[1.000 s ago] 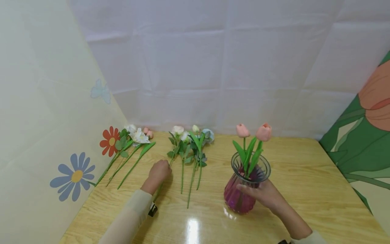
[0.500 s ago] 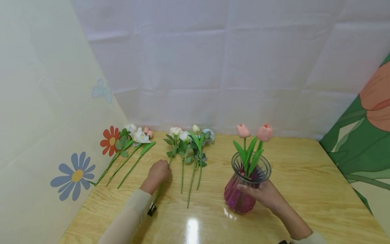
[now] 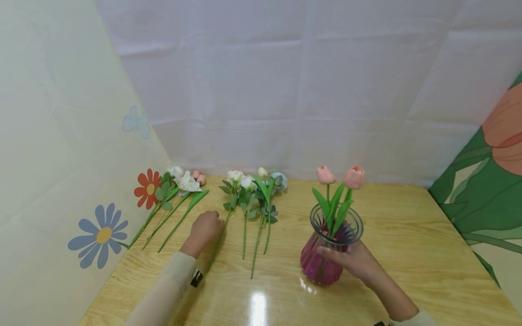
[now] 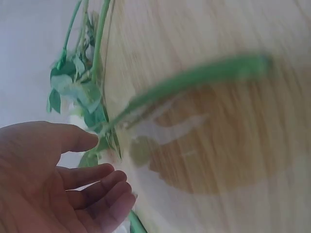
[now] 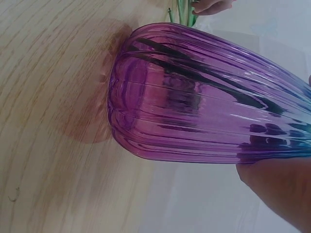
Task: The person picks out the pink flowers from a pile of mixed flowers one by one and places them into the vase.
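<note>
My left hand (image 3: 205, 230) is just left of a white rose (image 3: 235, 176) lying on the table. In the left wrist view, the fingers of that hand (image 4: 58, 179) are loosely bent, with a gap between thumb and fingertips. The rose's green stem (image 4: 204, 75) runs past them, not held. My right hand (image 3: 356, 260) grips a ribbed glass vase (image 3: 320, 265), purple below and bluish at the rim, round its neck. Two pink tulips (image 3: 354, 177) stand in the vase. In the right wrist view the vase (image 5: 180, 107) rests on the table, with only part of the hand visible.
Beside the rose lie another white rose (image 3: 247, 182), a pale tulip bud (image 3: 263, 172) and a light blue flower (image 3: 279, 180). A group of white flowers (image 3: 187, 183) and pink buds lies further left. A pale cloth (image 3: 285, 90) hangs behind the wooden table (image 3: 285, 299).
My left hand has let go of the rose stem and shifted slightly left. The rose moved slightly left at first, then stayed put. My right hand and the vase hold still.
</note>
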`<state>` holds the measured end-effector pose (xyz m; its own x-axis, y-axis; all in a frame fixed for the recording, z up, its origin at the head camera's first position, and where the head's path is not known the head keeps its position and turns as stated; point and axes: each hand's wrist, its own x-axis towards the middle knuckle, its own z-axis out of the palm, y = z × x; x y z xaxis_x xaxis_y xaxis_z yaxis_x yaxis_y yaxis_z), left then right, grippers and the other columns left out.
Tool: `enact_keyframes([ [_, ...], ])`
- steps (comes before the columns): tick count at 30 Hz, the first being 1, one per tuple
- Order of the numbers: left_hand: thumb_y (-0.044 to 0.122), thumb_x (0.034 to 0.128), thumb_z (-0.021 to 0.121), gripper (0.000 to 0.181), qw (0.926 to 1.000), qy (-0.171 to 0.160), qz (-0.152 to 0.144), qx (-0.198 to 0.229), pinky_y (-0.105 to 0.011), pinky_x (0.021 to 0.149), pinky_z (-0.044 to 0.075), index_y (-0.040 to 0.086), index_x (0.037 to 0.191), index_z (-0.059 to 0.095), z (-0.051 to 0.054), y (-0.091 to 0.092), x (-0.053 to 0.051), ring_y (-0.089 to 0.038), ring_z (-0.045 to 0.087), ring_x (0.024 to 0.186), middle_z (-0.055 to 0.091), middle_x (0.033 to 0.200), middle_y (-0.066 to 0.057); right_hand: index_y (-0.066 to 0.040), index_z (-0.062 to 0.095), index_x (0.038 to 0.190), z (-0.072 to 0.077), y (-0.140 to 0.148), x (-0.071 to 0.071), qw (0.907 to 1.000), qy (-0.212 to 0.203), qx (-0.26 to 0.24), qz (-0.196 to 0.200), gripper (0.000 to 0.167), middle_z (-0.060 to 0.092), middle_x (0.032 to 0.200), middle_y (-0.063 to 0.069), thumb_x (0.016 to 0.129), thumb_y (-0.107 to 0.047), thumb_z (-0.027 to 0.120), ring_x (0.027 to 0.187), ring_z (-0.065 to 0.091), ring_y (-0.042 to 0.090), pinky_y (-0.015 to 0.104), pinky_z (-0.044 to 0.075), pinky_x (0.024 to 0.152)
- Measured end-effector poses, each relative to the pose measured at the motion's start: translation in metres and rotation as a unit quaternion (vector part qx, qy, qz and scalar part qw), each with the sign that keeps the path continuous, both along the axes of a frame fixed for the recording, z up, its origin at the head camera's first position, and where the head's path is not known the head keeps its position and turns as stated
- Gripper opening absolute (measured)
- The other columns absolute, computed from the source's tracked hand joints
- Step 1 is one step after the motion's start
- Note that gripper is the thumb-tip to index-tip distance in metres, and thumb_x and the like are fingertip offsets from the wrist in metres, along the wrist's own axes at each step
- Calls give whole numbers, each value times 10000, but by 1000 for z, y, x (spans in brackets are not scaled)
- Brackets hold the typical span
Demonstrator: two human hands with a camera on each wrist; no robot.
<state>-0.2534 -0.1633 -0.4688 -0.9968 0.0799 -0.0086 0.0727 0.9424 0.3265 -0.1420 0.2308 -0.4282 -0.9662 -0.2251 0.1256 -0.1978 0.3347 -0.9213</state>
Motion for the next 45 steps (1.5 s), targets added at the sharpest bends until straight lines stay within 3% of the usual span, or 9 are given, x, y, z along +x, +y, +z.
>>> enact_keyframes([
  [3,189,1002,574,317,9999,-29,91,-107,-503,780,576,-60,1180,658,2,-8,0,-403,662,978,666,1111,-234,-29,272,1560,0,1,0,10000,21,17,19,831,511,1420,312,898,-144,760,1283,516,508,650,437,1025],
  [7,202,996,582,316,9992,43,204,-349,-521,797,558,-63,1154,650,4,-21,-2,-417,628,995,644,1076,-231,-31,261,1567,1,1,0,10000,-30,47,-1,843,497,1434,316,900,-155,761,1293,505,514,652,433,1029],
  [18,172,981,587,330,9970,284,582,-435,-551,799,532,-108,1154,613,3,-52,-7,-449,556,1050,602,1092,-271,-31,269,1562,2,1,1,9999,-90,51,-58,838,501,1429,318,898,-164,763,1288,511,510,645,441,1025],
  [28,97,978,533,277,9976,95,599,-347,-576,844,518,-159,1077,575,4,-74,-4,-496,573,1014,577,1034,-322,-17,263,1547,2,0,2,9999,5,83,-131,833,527,1388,325,894,-157,761,1232,556,500,634,475,990],
  [32,54,972,530,225,9960,125,270,-843,-583,937,467,-161,1003,590,1,-82,-2,-498,576,1002,597,975,-298,-21,264,1549,2,0,2,9999,-26,71,-97,828,515,1403,322,899,-160,757,1249,541,508,640,465,999],
  [35,41,972,523,213,9959,116,291,-851,-590,934,468,-159,988,594,-2,-86,-1,-513,571,1003,604,971,-307,-20,271,1554,2,1,2,9999,-52,50,-71,831,498,1427,318,897,-159,759,1280,514,515,650,442,1021],
  [39,44,983,501,229,9971,7,686,-343,-607,869,503,-168,1023,578,-4,-90,1,-562,531,1057,585,1032,-362,-18,281,1551,2,0,2,9999,-49,84,-88,839,506,1424,311,887,-165,772,1288,511,509,649,438,1026],
  [45,32,997,474,236,9968,-70,763,-248,-621,814,525,-178,1040,573,-4,-92,4,-577,512,1076,559,1067,-397,-27,289,1548,1,0,2,10000,-22,17,-48,828,527,1411,294,888,-160,770,1288,518,493,648,431,1033],
])
